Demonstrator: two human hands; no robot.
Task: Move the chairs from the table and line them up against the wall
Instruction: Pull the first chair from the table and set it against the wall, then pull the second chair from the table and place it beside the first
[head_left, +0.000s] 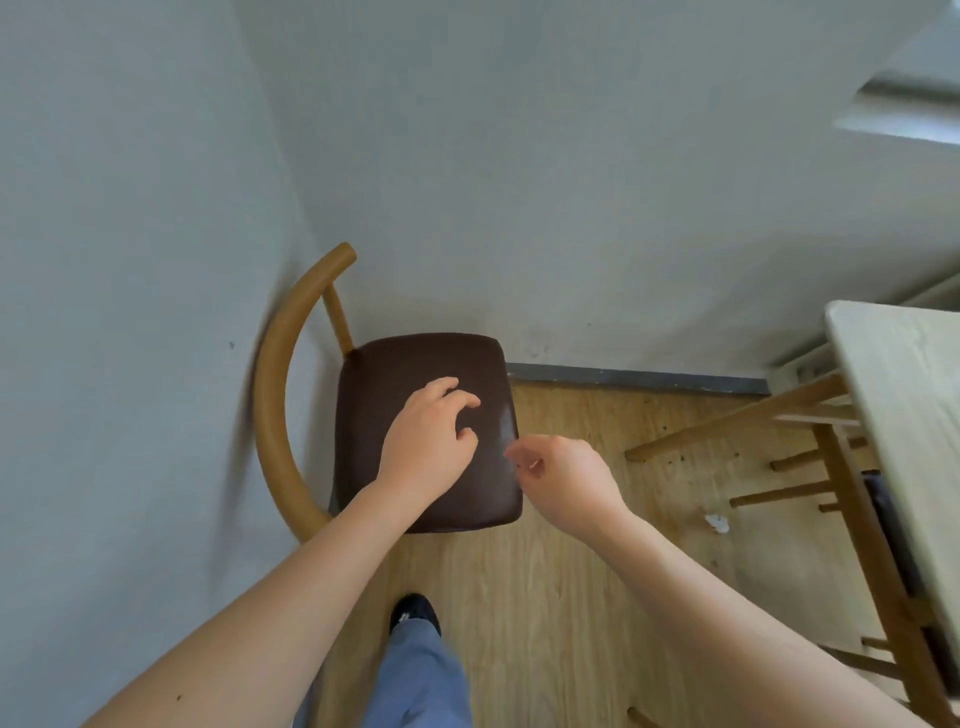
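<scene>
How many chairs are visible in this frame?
2. One brown-seated chair stands in the wall corner; a second chair is tucked under the table, partly hidden. Others may be hidden.

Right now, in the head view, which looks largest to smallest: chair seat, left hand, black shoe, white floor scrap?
1. chair seat
2. left hand, though nearer the camera
3. black shoe, partly hidden by the trouser leg
4. white floor scrap

We stand on a light wooden floor (571, 597). On it a brown-seated chair (410, 358) stands in the corner, curved back at the wall (130, 260). The worktop (904, 395) has its wooden legs at right, with a small white scrap (718, 524) near them.
</scene>
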